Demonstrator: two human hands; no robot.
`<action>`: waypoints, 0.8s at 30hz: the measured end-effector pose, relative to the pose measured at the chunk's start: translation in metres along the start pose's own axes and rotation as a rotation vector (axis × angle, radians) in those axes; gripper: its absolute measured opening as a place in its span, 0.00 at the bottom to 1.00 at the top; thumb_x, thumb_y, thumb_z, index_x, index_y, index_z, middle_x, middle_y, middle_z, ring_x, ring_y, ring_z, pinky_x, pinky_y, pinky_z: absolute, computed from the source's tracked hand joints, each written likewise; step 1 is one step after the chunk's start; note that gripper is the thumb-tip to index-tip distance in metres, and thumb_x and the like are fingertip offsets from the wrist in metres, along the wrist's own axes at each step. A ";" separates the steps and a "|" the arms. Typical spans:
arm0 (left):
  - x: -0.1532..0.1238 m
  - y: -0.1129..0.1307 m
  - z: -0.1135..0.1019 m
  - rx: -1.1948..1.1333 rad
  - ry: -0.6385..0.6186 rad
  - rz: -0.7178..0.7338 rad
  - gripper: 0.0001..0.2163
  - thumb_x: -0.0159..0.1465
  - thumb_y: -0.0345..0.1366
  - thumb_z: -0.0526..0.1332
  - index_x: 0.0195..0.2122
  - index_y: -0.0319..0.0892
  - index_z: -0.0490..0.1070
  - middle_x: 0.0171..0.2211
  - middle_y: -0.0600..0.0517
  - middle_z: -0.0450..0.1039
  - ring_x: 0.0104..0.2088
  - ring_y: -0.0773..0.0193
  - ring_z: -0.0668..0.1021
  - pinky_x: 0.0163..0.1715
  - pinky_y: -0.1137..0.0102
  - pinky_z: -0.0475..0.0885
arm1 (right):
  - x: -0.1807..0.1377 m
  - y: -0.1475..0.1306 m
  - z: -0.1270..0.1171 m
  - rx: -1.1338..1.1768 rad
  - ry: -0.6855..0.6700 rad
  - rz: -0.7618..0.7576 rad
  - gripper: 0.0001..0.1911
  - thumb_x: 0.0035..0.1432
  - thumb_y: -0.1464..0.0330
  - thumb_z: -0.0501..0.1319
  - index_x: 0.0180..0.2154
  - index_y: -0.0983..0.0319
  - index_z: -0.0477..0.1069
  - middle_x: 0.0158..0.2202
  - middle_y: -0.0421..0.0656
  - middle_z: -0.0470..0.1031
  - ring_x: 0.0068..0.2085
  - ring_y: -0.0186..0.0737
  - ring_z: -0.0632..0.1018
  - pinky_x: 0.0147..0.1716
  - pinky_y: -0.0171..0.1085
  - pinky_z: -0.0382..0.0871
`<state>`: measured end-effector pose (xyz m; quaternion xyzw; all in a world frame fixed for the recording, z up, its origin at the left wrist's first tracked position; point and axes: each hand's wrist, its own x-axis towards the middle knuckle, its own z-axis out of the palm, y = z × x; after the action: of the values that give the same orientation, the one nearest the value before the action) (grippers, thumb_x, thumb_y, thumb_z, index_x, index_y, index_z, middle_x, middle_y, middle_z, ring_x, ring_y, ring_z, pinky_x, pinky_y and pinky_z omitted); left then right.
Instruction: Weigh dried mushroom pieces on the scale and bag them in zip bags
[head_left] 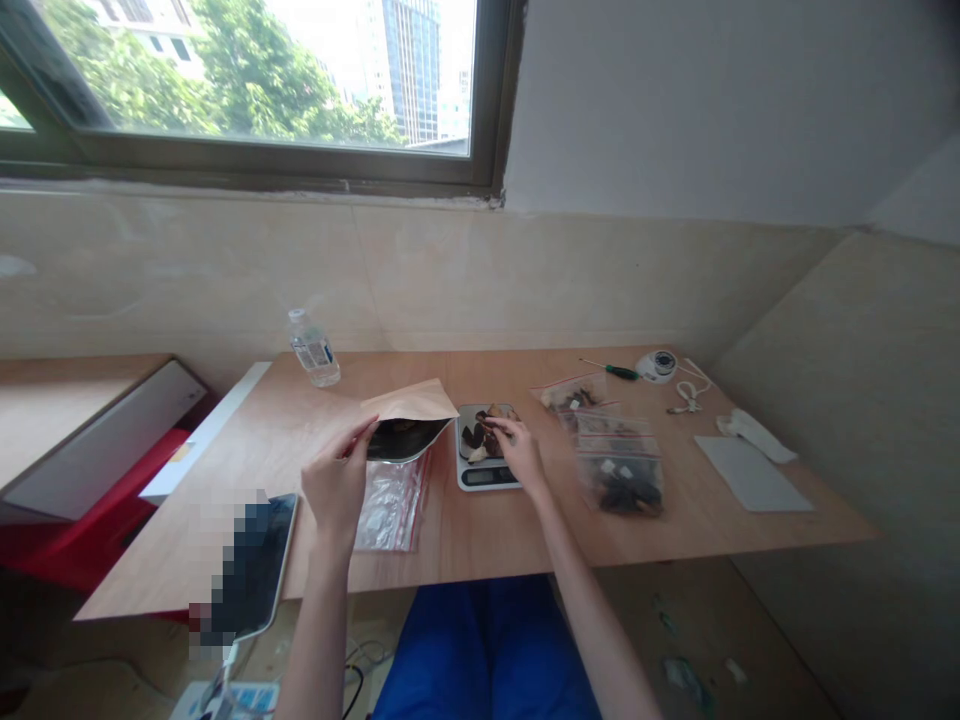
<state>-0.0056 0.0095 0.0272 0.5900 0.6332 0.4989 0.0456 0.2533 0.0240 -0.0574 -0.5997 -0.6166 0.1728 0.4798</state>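
The left hand (pixel 337 465) grips one pouch (pixel 411 402); the right hand (pixel 517 448) touches dried pieces (pixel 474 436) on one scale (pixel 466 470), its grip unclear. At right lie at least two filled bags (pixel 621 462).

One head-worn camera looks forward and steeply down from above the person's blue-clad lap (pixel 450 660). Its wide view sets the left hand (pixel 335 480) and right hand (pixel 519 452) near the middle, over a wooden table (pixel 465 540), and reaches the wall (pixel 585 280) and window (pixel 300 165) beyond.
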 end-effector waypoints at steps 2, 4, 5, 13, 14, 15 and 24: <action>0.000 0.000 0.000 -0.014 -0.005 0.008 0.12 0.59 0.46 0.59 0.38 0.49 0.77 0.32 0.54 0.79 0.30 0.63 0.79 0.30 0.72 0.68 | -0.002 0.006 -0.004 0.042 0.045 0.034 0.14 0.58 0.66 0.54 0.42 0.61 0.74 0.41 0.47 0.77 0.41 0.43 0.76 0.43 0.41 0.67; -0.001 -0.001 0.001 -0.025 -0.014 0.014 0.12 0.59 0.46 0.59 0.39 0.50 0.77 0.33 0.54 0.79 0.31 0.64 0.79 0.31 0.72 0.68 | -0.005 0.013 -0.008 0.105 0.064 0.072 0.15 0.57 0.65 0.54 0.43 0.62 0.73 0.41 0.48 0.77 0.41 0.43 0.76 0.41 0.40 0.68; -0.002 -0.001 0.002 -0.028 -0.019 0.016 0.12 0.59 0.46 0.59 0.39 0.50 0.77 0.33 0.55 0.79 0.31 0.64 0.79 0.31 0.72 0.68 | -0.007 0.016 -0.011 0.136 0.074 0.093 0.15 0.57 0.64 0.55 0.43 0.63 0.72 0.41 0.48 0.77 0.41 0.43 0.77 0.40 0.39 0.69; 0.000 0.006 0.004 0.026 0.002 0.041 0.12 0.60 0.46 0.57 0.39 0.50 0.76 0.34 0.54 0.79 0.35 0.62 0.79 0.34 0.72 0.68 | -0.027 0.042 -0.024 -0.001 0.148 0.181 0.17 0.54 0.58 0.56 0.36 0.64 0.73 0.34 0.49 0.76 0.33 0.44 0.76 0.35 0.41 0.69; 0.002 0.009 0.003 0.033 0.016 0.040 0.12 0.60 0.45 0.57 0.39 0.49 0.76 0.34 0.53 0.79 0.35 0.62 0.79 0.34 0.72 0.68 | -0.029 0.045 -0.025 -0.017 0.152 0.174 0.17 0.54 0.57 0.56 0.35 0.64 0.73 0.34 0.49 0.76 0.34 0.44 0.75 0.35 0.42 0.69; 0.006 0.011 0.003 0.042 0.029 0.037 0.12 0.61 0.46 0.57 0.39 0.49 0.76 0.34 0.53 0.78 0.35 0.62 0.79 0.35 0.71 0.68 | -0.029 0.049 -0.026 -0.028 0.156 0.165 0.17 0.55 0.57 0.56 0.35 0.64 0.73 0.34 0.49 0.75 0.34 0.44 0.75 0.36 0.42 0.69; 0.077 0.015 0.039 -0.001 0.054 0.046 0.16 0.63 0.44 0.53 0.42 0.39 0.71 0.40 0.45 0.74 0.41 0.58 0.75 0.45 0.65 0.68 | -0.010 0.062 -0.025 0.036 0.112 0.092 0.18 0.60 0.57 0.48 0.34 0.62 0.69 0.47 0.50 0.72 0.50 0.44 0.71 0.50 0.44 0.63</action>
<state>0.0073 0.0901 0.0588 0.5910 0.6199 0.5159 0.0174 0.3071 0.0199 -0.0982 -0.6274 -0.5575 0.1719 0.5157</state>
